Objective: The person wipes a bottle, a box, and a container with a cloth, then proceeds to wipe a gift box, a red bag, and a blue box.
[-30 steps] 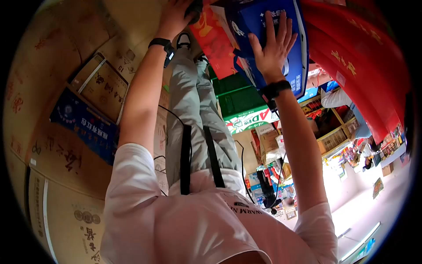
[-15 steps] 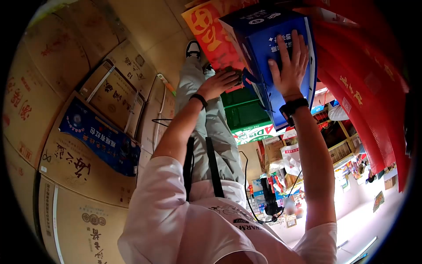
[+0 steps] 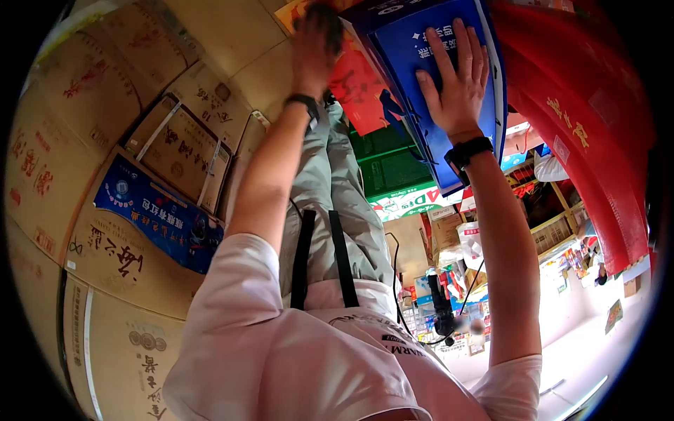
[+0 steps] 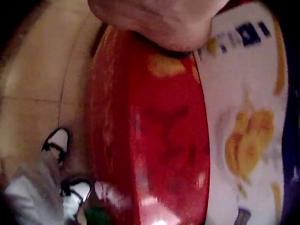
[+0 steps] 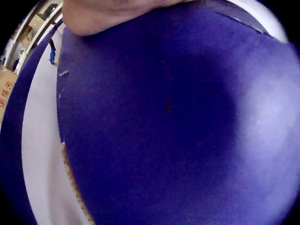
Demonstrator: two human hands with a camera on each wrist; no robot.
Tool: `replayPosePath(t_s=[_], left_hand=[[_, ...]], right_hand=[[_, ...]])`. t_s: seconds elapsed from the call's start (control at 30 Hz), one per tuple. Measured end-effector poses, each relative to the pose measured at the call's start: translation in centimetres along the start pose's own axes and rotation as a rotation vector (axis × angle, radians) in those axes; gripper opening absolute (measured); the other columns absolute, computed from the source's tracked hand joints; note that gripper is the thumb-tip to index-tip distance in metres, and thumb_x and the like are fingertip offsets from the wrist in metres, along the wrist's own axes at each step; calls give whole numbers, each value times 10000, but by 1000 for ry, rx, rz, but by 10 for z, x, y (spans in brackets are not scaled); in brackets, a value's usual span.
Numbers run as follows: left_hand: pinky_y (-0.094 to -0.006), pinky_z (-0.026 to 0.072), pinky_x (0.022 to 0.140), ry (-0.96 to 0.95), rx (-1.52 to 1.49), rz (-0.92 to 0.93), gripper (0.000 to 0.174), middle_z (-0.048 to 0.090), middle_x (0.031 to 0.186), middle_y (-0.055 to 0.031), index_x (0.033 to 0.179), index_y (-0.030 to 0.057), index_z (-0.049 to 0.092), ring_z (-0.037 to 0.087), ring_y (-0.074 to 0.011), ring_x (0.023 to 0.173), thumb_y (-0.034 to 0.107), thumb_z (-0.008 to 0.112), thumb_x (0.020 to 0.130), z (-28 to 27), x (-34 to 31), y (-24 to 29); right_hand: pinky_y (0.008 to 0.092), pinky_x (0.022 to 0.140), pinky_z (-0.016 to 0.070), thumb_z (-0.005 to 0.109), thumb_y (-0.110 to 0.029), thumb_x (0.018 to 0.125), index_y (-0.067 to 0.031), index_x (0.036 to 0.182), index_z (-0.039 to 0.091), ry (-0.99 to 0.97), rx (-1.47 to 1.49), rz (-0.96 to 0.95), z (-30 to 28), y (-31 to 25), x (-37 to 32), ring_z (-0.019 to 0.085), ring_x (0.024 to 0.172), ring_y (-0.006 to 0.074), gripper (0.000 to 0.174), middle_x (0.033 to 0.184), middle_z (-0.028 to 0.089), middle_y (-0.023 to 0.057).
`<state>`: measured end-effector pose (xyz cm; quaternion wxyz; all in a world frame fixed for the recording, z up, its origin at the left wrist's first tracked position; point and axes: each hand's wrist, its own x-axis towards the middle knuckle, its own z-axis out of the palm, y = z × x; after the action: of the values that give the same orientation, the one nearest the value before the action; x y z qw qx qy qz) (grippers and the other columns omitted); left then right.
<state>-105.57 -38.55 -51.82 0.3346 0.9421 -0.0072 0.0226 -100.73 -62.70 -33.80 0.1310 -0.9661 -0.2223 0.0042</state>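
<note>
My left hand (image 3: 314, 62), blurred by motion, holds a dark, crumpled cloth-like thing (image 3: 324, 24) in the head view; its exact kind I cannot tell. In the left wrist view that hand (image 4: 161, 21) is at the top, over a glossy red box (image 4: 168, 131) beside a white panel with yellow fruit printed on it (image 4: 248, 140). My right hand (image 3: 455, 91) rests with spread fingers on the side of a blue carton (image 3: 400, 52). Its blue surface (image 5: 159, 117) fills most of the right wrist view, with the hand's edge (image 5: 103, 14) at the top.
Stacked brown cartons (image 3: 112, 259) line the left side, with a blue printed strip (image 3: 158, 210) on them. A green carton (image 3: 393, 172) stands below the blue one. Red cloth (image 3: 569, 126) hangs at the right. Cables run beside my legs.
My left hand swung down from the top edge toward the blue carton, then back up and left with the dark thing. My right hand has stayed on the blue carton.
</note>
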Motion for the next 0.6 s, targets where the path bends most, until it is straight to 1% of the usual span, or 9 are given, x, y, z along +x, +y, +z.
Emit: replayPosePath(t_s=[0.07,0.13,0.17,0.27,0.33,0.37,0.4,0.5,0.6], left_hand=[[-481,279,1191,-210,31,82,582,446,1488,-135,1390,71,499,371,-327,1412,96,611,820,-3,-41,41],[-483,269,1200,-609,30,234,585,438,1496,-115,1401,110,495,375,-307,1415,97,592,824,12,-97,51],[-474,273,1206,-583,17,381,554,433,1506,-68,1396,169,503,367,-277,1425,77,545,851,23,-142,42],[-425,353,1158,-549,23,518,515,497,1441,-59,1376,187,540,409,-263,1396,85,534,871,12,-134,30],[-421,342,1175,-474,253,889,538,465,1490,-24,1397,214,529,385,-233,1420,98,533,871,-14,-86,5],[-416,324,1189,-722,222,739,529,427,1539,-20,1403,206,525,363,-240,1442,112,525,883,-31,-60,-6],[-424,321,1188,-530,287,674,538,452,1524,-23,1402,183,527,384,-257,1430,123,548,867,-22,-59,-42],[-431,345,1158,-472,277,582,635,386,1564,-13,1454,203,451,362,-258,1440,97,584,842,-49,9,-71],[-446,311,1176,-287,302,314,603,402,1551,-41,1473,168,442,344,-290,1437,178,612,894,-62,43,-71]], right_hand=[[553,1178,229,550,-519,940,-331,1443,521,11,1,-8,0,-1,2,320,1444,355,538,1572,358,102],[552,1180,227,539,-526,945,-335,1447,515,-10,-12,11,0,-2,3,318,1445,353,537,1575,354,100],[552,1180,227,539,-526,945,-335,1447,515,1,-10,1,1,-3,3,318,1445,353,537,1575,354,100],[551,1184,225,519,-522,955,-338,1454,503,0,-32,4,2,-1,1,323,1441,349,532,1576,348,98],[551,1185,223,519,-521,956,-342,1457,498,-1,-22,3,1,-1,2,321,1442,347,533,1577,345,95],[550,1187,221,518,-520,957,-346,1459,494,5,-8,-9,1,-2,2,318,1444,345,533,1579,342,91],[545,1186,222,518,-518,956,-352,1463,488,-2,-6,-2,1,-3,2,313,1447,341,534,1581,340,87],[541,1187,223,520,-515,954,-352,1463,487,3,-19,4,1,-4,3,313,1448,337,535,1582,340,83],[536,1191,221,523,-513,952,-346,1460,492,-6,-24,17,-1,-4,2,311,1451,334,536,1585,338,83]])
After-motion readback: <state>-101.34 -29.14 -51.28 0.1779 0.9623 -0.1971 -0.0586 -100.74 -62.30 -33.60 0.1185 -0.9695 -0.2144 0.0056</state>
